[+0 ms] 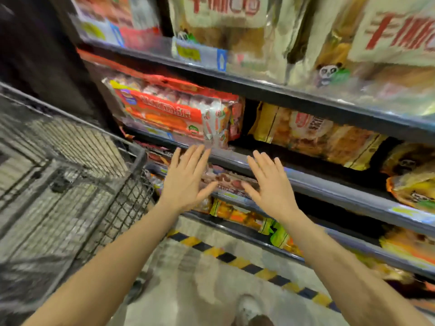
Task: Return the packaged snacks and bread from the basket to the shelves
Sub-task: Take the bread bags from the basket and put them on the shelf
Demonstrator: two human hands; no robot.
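My left hand (186, 177) and my right hand (270, 182) are both spread flat with fingers apart, holding nothing, just in front of the grey shelf edge (313, 182). Directly above my left hand an orange-red snack pack (174, 114) lies on the middle shelf. A yellow-orange bread pack (315, 135) lies to its right on the same shelf. A brownish pack (226, 180) shows between my hands on the shelf below. The wire basket of the cart (70, 184) stands at the left; I see no packs in the visible part.
Large bread bags with red lettering (226, 22) fill the top shelf. More orange and yellow packs (244, 217) sit on the lower shelves. A yellow-and-black floor stripe (235, 257) runs along the shelf base. My shoe (249, 309) is at the bottom.
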